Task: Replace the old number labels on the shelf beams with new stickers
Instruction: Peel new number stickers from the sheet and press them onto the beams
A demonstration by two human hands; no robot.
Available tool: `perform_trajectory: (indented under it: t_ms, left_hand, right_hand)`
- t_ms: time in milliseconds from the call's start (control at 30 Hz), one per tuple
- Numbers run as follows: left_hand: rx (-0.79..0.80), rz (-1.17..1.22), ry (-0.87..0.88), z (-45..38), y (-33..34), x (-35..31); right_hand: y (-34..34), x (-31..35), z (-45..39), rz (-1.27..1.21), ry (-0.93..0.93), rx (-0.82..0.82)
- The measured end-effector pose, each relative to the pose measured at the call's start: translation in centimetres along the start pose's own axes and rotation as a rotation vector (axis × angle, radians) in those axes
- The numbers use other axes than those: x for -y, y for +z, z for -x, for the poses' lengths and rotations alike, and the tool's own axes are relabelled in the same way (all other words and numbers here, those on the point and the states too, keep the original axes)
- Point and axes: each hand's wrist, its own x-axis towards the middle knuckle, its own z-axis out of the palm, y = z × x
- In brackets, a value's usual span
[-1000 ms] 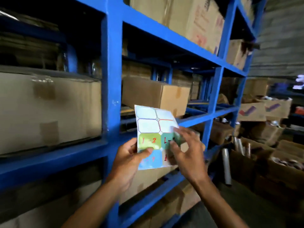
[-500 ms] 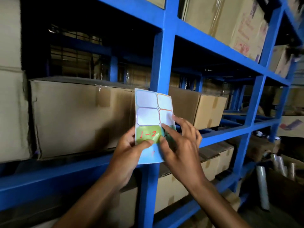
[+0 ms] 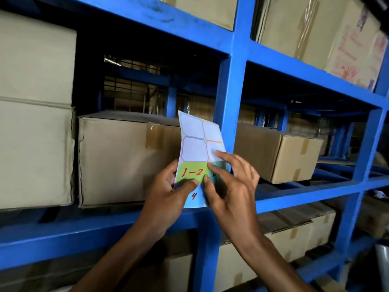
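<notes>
I hold a sticker sheet (image 3: 195, 144) upright in front of the blue shelf upright (image 3: 231, 98). Its top labels are blank; a green sticker (image 3: 191, 171) reads "1-2" in red, and a blue one below shows a "4". My left hand (image 3: 168, 197) grips the sheet's lower left, thumb on the green sticker. My right hand (image 3: 229, 186) pinches at the teal sticker (image 3: 221, 165) on the right side, its fingers covering most of it. The horizontal shelf beam (image 3: 84, 232) runs below my hands; I see no old label on it.
Taped cardboard boxes (image 3: 117, 157) fill the shelf behind the sheet, with a taller stack (image 3: 35, 102) to the left and another box (image 3: 277, 152) to the right. More boxes sit on the levels above and below. The blue racking continues to the right.
The view has swung left and closer to the rack, so the upright now stands behind the sheet. My right fingers have stayed on the teal sticker while the sheet curled slightly.
</notes>
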Motion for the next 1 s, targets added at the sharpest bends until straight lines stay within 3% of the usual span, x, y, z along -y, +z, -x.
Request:
perform_trajectory:
  t_ms: [567,1000]
  left_hand:
    - [-0.049,-0.178,-0.008,0.7,2.1,-0.7]
    - [-0.075,-0.106,-0.049,0.2,3.0,-1.0]
  right_hand:
    - [-2.3,-0.9,-0.4,-0.088,0.007,-0.009]
    - [-3.2,-2.0,-0.6,-0.14,0.02,-0.002]
